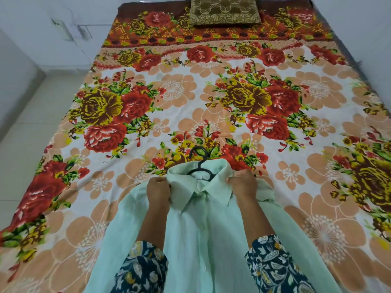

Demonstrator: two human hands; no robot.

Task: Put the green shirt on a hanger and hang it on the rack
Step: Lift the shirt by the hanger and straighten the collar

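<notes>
Gripping green shirt (201, 229), hanger (203, 161) inside, label (199, 176) unreadable

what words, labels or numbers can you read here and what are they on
None can be read.
The white tag inside the collar of the shirt: too small to read.
The bedsheet and pillow: patterns only, no text.

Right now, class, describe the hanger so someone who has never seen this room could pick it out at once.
On the big flowered bedspread, find the pale green shirt at the near edge, gripped near the collar by the left hand and right hand. The hanger sits inside the collar, hook poking out toward the pillow. It is the only thin black thing there.
</notes>
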